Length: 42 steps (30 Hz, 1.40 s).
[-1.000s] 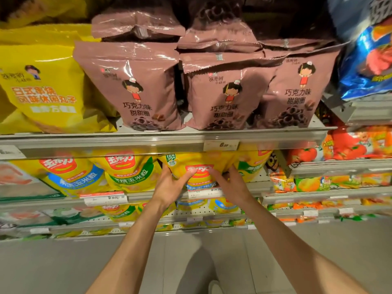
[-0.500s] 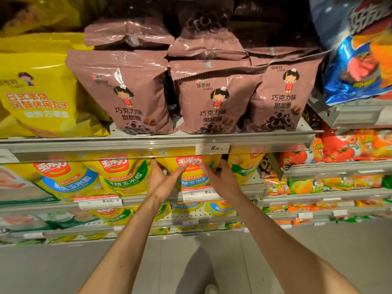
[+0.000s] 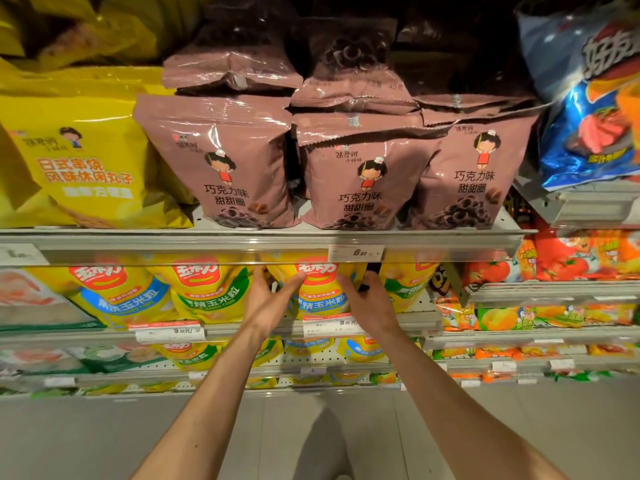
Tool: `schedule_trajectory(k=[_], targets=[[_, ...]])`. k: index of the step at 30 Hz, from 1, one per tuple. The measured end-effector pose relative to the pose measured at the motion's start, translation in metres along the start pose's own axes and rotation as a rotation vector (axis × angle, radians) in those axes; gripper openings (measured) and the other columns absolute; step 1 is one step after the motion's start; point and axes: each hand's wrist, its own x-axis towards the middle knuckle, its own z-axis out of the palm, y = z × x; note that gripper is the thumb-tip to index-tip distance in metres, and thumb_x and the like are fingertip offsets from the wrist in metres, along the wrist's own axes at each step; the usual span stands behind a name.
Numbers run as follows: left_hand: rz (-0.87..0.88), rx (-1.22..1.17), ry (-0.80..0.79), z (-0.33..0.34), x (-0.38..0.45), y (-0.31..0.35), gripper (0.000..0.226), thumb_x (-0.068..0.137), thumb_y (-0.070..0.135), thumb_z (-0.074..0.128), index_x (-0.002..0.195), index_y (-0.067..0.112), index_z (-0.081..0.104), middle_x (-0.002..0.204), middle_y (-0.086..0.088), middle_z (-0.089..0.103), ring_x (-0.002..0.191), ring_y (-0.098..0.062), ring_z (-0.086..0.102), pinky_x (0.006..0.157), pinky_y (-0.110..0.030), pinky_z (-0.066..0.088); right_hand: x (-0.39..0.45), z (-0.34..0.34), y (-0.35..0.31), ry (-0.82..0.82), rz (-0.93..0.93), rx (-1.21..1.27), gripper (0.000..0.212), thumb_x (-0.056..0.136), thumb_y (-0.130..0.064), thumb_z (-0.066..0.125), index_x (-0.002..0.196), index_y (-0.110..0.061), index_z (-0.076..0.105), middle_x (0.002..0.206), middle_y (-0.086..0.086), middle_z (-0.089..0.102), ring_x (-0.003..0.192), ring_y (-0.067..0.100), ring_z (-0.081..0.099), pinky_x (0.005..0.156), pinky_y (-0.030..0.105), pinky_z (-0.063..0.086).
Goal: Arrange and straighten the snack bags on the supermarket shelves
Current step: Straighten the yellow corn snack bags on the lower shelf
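A yellow corn snack bag (image 3: pixel 320 292) with a red logo and blue band stands upright on the second shelf (image 3: pixel 415 318), under the price rail. My left hand (image 3: pixel 268 301) presses its left side and my right hand (image 3: pixel 369 301) its right side, both holding it. Two more yellow corn bags, one blue-banded (image 3: pixel 121 292) and one green-banded (image 3: pixel 213 294), stand to its left, another (image 3: pixel 405 282) to its right. Above, three brown chocolate ring bags (image 3: pixel 225 168) (image 3: pixel 363 181) (image 3: pixel 474 174) stand in a row with more stacked flat on top.
Large yellow bags (image 3: pixel 76 161) fill the upper shelf's left. A blue chip bag (image 3: pixel 595 109) hangs out at upper right. Orange and red snack packs (image 3: pixel 571 258) fill the right shelving. Lower shelves hold more yellow bags (image 3: pixel 194 353). Grey floor lies below.
Both hands have risen with the yellow bag, pushing it upright and further back under the upper shelf rail. The view has tilted up slightly.
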Motion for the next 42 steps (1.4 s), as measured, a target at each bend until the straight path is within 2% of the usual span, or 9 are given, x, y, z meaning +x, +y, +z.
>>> schedule_trajectory(k=[8,14,18,22,26,30,36,40,42], targets=[[-0.012,-0.068,0.031,-0.003,-0.002,0.005,0.066,0.078,0.035,0.088,0.13,0.02,0.05,0.123,0.002,0.067,0.118,-0.015,0.062,0.105,-0.035,0.048,-0.002,-0.008,0.011,-0.051,-0.009,0.046,0.033,0.097,-0.024,0.068,0.128,-0.016,0.06,0.111,-0.015,0.069,0.088,-0.018,0.063,0.074,0.003,0.047],[-0.006,-0.058,0.046,-0.011,-0.001,0.003,0.076,0.077,0.047,0.086,0.138,0.022,0.048,0.135,0.004,0.062,0.127,-0.014,0.055,0.112,-0.04,0.044,-0.009,-0.014,0.014,-0.004,0.022,0.078,0.02,0.097,-0.015,0.067,0.114,-0.02,0.057,0.1,-0.012,0.065,0.087,-0.001,0.064,0.072,0.006,0.044],[-0.018,-0.063,0.044,-0.014,-0.005,0.002,0.074,0.084,0.04,0.082,0.144,0.019,0.042,0.138,0.002,0.053,0.126,-0.013,0.052,0.11,-0.035,0.044,-0.011,-0.018,0.016,0.005,0.023,0.053,0.018,0.099,-0.013,0.063,0.116,-0.013,0.056,0.084,-0.017,0.065,0.064,-0.012,0.064,0.064,0.004,0.046],[-0.022,-0.091,0.041,-0.018,-0.004,-0.002,0.066,0.089,0.034,0.079,0.143,0.019,0.043,0.138,0.0,0.055,0.127,-0.017,0.055,0.109,-0.041,0.048,-0.014,-0.02,0.019,0.011,0.017,0.021,0.012,0.1,-0.01,0.061,0.11,-0.016,0.059,0.075,-0.017,0.07,0.068,-0.009,0.065,0.067,0.01,0.048],[-0.011,-0.117,0.068,-0.024,-0.008,-0.006,0.052,0.092,0.027,0.076,0.135,0.023,0.047,0.122,0.011,0.058,0.121,-0.022,0.06,0.1,-0.037,0.053,-0.018,-0.023,0.019,0.027,0.047,0.048,0.012,0.099,-0.014,0.063,0.11,-0.017,0.064,0.101,-0.001,0.074,0.088,0.013,0.072,0.08,0.028,0.056],[-0.023,-0.155,0.075,-0.028,-0.017,-0.009,0.045,0.095,0.018,0.071,0.133,0.021,0.048,0.125,-0.001,0.059,0.101,-0.017,0.063,0.075,-0.017,0.053,-0.023,-0.037,0.028,0.069,0.072,0.063,0.012,0.099,-0.015,0.063,0.107,-0.022,0.067,0.109,0.009,0.072,0.093,0.031,0.072,0.082,0.045,0.058],[-0.023,-0.092,0.182,-0.008,-0.046,-0.019,0.021,0.096,0.021,0.069,0.115,0.017,0.059,0.106,0.006,0.068,0.097,-0.011,0.065,0.097,-0.044,0.055,-0.037,-0.084,0.041,0.239,0.093,0.088,0.019,0.099,-0.008,0.061,0.096,-0.026,0.067,0.099,0.006,0.074,0.097,0.03,0.071,0.094,0.047,0.057],[0.052,-0.077,0.065,0.051,-0.068,-0.01,0.01,0.098,0.011,0.065,0.108,0.01,0.063,0.094,0.013,0.071,0.086,0.002,0.064,0.081,-0.015,0.05,-0.029,-0.112,0.045,0.301,0.052,0.104,0.01,0.101,-0.01,0.059,0.106,-0.015,0.066,0.102,0.002,0.073,0.102,0.024,0.068,0.098,0.041,0.053],[0.086,-0.06,-0.035,0.081,-0.069,0.002,0.011,0.099,0.008,0.063,0.109,0.011,0.061,0.094,0.002,0.069,0.086,0.001,0.064,0.078,-0.009,0.048,-0.018,-0.121,0.044,0.287,0.025,0.078,0.018,0.102,-0.015,0.057,0.119,-0.014,0.064,0.117,0.004,0.07,0.11,0.02,0.065,0.092,0.025,0.05]])
